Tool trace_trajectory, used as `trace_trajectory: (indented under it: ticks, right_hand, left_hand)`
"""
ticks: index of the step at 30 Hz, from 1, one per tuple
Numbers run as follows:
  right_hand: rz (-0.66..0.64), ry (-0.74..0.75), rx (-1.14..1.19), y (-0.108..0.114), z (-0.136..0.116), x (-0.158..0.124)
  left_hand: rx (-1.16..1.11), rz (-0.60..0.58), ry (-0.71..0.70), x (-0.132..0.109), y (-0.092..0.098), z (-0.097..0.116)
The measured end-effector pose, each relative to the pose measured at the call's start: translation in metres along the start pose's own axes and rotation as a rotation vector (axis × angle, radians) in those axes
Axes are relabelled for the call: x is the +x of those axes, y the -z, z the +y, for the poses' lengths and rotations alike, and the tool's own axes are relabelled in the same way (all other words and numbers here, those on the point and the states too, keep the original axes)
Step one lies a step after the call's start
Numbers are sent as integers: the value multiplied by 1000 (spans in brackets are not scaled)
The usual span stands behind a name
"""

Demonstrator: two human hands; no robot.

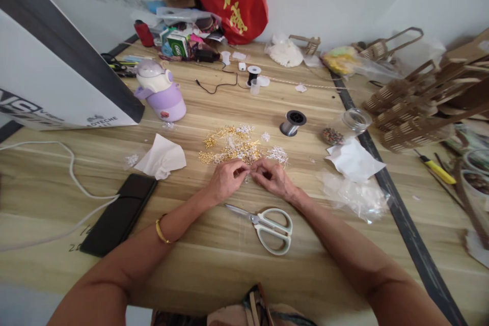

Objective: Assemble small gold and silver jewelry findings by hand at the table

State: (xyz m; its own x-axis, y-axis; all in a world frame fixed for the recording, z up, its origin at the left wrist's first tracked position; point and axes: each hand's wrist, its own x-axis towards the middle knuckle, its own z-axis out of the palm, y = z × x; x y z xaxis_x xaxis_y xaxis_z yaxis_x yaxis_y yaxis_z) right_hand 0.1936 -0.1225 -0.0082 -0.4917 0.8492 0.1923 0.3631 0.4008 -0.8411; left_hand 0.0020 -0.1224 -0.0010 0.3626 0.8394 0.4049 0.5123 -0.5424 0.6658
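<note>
My left hand and my right hand meet at the middle of the table, thumbs and forefingers pinched close together. What lies between the fingertips is too small to make out. A small metal ring shows just below the fingertips. Right beyond my hands spreads a pile of gold and silver jewelry findings, with silver pins at its right side. Scissors with pale handles lie between my forearms, blades pointing left.
A spool of thin wire stands beyond the pile, and a clear jar of beads lies on its side to the right. At left are a black phone, white paper and a purple bottle. Plastic bags lie right of my hand.
</note>
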Motion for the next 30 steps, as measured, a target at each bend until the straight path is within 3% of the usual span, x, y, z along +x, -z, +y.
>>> trace_trajectory:
  ticks: [30]
  right_hand:
    - [43,58,-135,-2,2,-1]
  left_hand:
    - [-112,-57,141,4,1,1]
